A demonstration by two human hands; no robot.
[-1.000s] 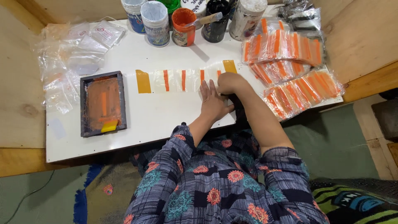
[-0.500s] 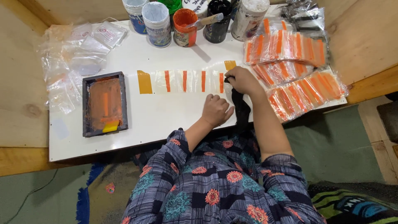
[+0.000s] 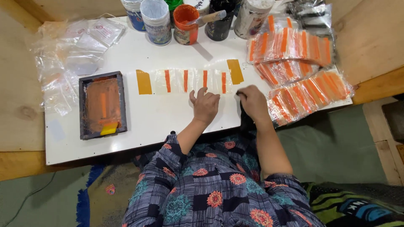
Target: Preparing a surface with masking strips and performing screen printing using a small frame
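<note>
Patterned blue fabric with red flowers is seen at the near edge, worn by a person seated at a white desk (image 3: 168,122) and viewed from overhead. The left hand (image 3: 205,106) is laid flat on the desk with fingers spread, empty, its fingertips just touching the near edge of a row of clear plastic pouches (image 3: 189,81). The right hand (image 3: 253,103) is closed around a dark cloth (image 3: 245,120) that hangs over the near edge of the desk, just beside the right end of the row. The row is laid across the middle of the desk, each pouch marked with an orange stripe, and is held down at both ends by strips of yellow tape (image 3: 143,82). Towards the left edge, a dark-framed printing screen (image 3: 102,105) smeared with orange ink is set, with a yellow squeegee (image 3: 109,128) resting at its near end. Stacks of printed orange-striped pouches (image 3: 301,90) are piled at the right edge. Unprinted clear pouches (image 3: 71,54) are heaped at the far left corner. Along the far edge, paint jars (image 3: 156,17) are lined up, among them an open orange pot (image 3: 185,19) with a stick resting in it.
</note>
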